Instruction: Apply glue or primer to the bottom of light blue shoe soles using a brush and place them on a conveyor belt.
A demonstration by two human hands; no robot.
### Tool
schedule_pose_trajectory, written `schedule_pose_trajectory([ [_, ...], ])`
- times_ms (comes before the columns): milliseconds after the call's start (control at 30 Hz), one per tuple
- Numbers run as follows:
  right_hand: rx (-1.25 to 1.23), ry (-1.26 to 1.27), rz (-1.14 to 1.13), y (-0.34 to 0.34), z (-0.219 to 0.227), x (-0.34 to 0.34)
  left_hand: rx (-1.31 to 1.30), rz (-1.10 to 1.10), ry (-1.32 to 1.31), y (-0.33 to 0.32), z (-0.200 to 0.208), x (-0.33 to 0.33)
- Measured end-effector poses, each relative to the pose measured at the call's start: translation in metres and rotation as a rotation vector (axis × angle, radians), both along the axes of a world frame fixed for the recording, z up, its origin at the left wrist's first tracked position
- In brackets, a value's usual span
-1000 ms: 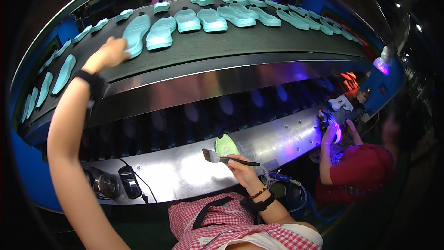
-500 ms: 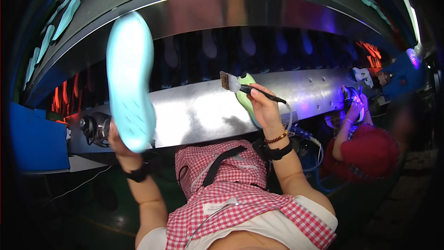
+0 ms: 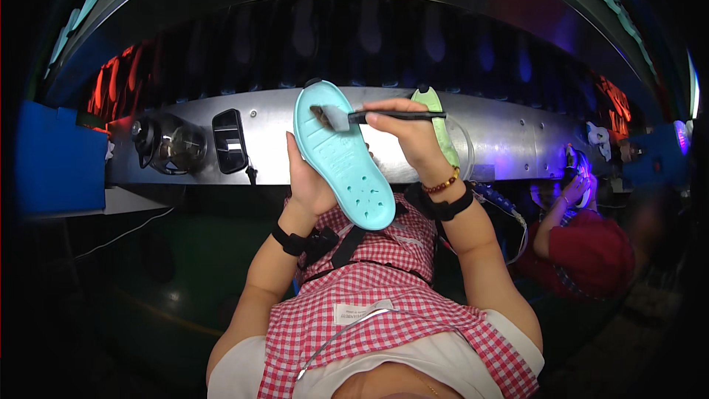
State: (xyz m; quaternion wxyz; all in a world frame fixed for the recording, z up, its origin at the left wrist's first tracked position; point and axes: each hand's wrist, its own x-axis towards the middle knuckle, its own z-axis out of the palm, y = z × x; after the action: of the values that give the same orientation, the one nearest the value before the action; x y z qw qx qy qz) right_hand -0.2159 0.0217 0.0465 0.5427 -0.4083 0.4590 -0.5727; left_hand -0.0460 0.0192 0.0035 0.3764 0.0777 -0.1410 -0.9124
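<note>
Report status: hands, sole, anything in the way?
Left hand holds the turquoise sole tilted up. Right hand holds the brush, bristles on the sole's top end. Nothing blocks them.

You have a single view, from the camera on your head. It looks steeply down and forward, close over your own chest and forearms, with the metal bench ledge (image 3: 517,133) straight ahead. The fisheye bends that ledge and darkens the rim.
</note>
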Motion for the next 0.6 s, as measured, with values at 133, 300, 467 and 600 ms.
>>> schedule_pose_trajectory([
  [133, 0.002, 0.019, -0.003, -0.018, 0.006, 0.005, 0.096, 0.108, -0.03, 0.003, 0.003, -0.005],
  [300, -0.273, 0.486, 0.112, -0.011, 0.004, 0.028, 0.115, 0.265, -0.227, -0.005, 0.001, -0.01],
  [467, -0.285, 0.655, 0.5, 0.024, 0.019, 0.005, 0.033, 0.445, -0.294, -0.026, -0.002, 0.022],
  [600, -0.124, 0.463, 0.574, 0.032, 0.038, -0.01, -0.059, 0.281, -0.244, -0.019, 0.012, 0.024],
])
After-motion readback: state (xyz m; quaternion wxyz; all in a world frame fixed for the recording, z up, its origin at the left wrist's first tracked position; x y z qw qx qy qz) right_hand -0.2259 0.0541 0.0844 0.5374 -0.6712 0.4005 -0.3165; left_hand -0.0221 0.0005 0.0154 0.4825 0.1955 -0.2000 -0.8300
